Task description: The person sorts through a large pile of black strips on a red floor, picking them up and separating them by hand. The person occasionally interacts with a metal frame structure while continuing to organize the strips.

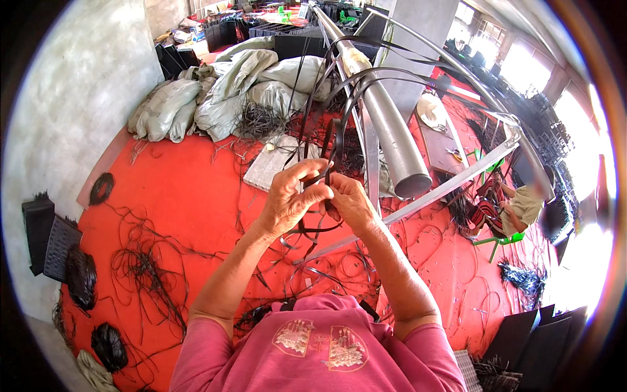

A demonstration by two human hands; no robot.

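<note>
In front of my chest both hands meet on a dark, flat plastic strap [336,138]. My left hand [292,197] pinches it between thumb and fingers, its back turned toward me. Close against it, my right hand [351,198] grips the same strap, fingers curled. Loops of strap rise above the hands and arch over a thick grey metal pipe [385,127] just beyond, to the right. More loose ends hang below my fingers. The exact crossing of the straps between the fingertips is partly hidden.
A metal frame bar [450,186] slants beneath the pipe. White sacks [225,98] are piled at the back left, near a pale slab [277,163]. Tangled straps [147,271] litter the red floor. At right, a seated person [519,209] works beside a board with scissors [455,154].
</note>
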